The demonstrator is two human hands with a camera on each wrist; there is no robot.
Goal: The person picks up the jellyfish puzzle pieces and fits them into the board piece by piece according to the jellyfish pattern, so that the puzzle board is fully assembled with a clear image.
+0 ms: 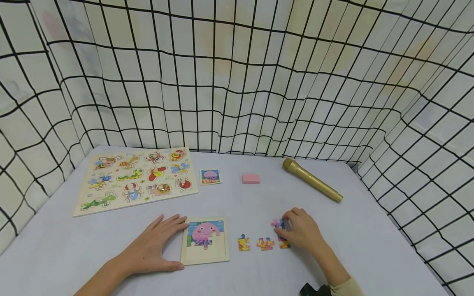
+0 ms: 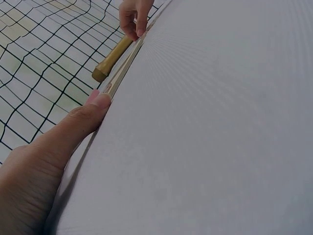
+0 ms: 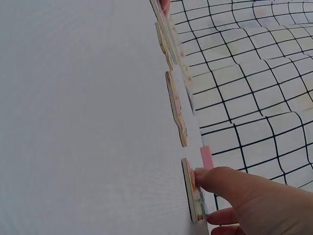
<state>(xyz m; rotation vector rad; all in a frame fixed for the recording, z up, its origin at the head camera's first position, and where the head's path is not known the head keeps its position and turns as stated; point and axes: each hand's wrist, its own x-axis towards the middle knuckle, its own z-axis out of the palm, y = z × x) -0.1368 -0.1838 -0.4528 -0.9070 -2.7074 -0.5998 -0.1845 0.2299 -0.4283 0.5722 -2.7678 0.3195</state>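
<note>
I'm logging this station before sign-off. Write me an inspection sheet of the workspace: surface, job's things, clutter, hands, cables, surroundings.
Surface: plain white tabletop, looks flat.
Job's things: puzzle tray with a partly assembled pink octopus; loose puzzle pieces right of it.
Clutter: insect board, small octopus card, pink block and gold microphone-shaped object, all farther back.
Hands: left hand touches the tray's left edge; right hand appears to pinch a puzzle piece.
Cables: nothing seen.
Surroundings: black netting over pale backing, behind and at both sides; dark object, unidentifiable, beside the right sleeve.
</note>
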